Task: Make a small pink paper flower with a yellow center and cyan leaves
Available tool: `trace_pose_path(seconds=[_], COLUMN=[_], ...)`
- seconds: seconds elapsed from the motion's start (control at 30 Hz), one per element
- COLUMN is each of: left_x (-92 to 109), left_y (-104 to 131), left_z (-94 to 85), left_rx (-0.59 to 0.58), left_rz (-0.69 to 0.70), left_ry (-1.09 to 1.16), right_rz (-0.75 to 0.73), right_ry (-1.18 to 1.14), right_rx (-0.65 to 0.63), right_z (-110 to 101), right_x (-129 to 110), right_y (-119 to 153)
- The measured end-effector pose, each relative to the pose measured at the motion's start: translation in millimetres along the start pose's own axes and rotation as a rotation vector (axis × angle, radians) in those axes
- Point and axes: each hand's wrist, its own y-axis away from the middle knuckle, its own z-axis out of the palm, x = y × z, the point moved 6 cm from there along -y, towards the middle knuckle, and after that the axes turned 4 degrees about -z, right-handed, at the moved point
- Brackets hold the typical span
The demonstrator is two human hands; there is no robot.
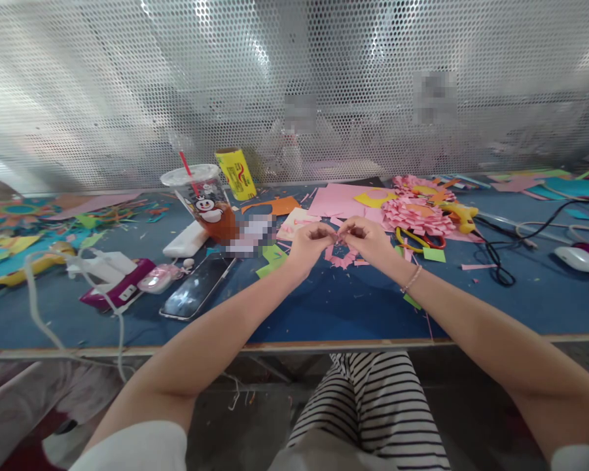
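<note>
My left hand (312, 246) and my right hand (364, 239) meet over the blue table, fingertips pinched close together. Between them is a small piece of pink paper (338, 239), mostly covered by the fingers. Just beneath lies a curved, fringed strip of pink paper (342, 260), partly hidden by the hands. A pink paper sheet (338, 200) spreads behind them. To the right of my right hand rest scissors (411, 243) with yellow and red handles. Beyond these sit fringed pink paper flowers (416, 217), next to a yellow glue gun (463, 216).
Left of my hands stand a lidded drink cup (211, 208) with a red straw and a yellow container (237, 175). A phone (194, 290), a purple power strip (118, 286) and white cables lie nearer. Black cable (499, 256) loops at right. A perforated metal panel (294, 72) closes the back.
</note>
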Motion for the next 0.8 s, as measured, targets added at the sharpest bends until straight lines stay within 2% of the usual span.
trace_pose_path(seconds=[0.3,0.57,0.8], left_x=[-1.1,-1.3,0.3], left_y=[0.1,-1.0,-1.1], left_z=[-2.3,-4.9,-1.6], left_rx=[0.018,0.028,-0.011], left_rz=[0.004,0.0,0.064], left_ry=[0.012,-0.049,-0.152], right_rz=[0.024,-0.021,0.07], right_ry=[-0.046,-0.06,0.025], right_rx=[-0.003,-0.039,0.001], right_z=[1.1,2.7,0.7], right_x=[1.0,-0.6,1.7], right_y=[0.5,0.2,-0.4])
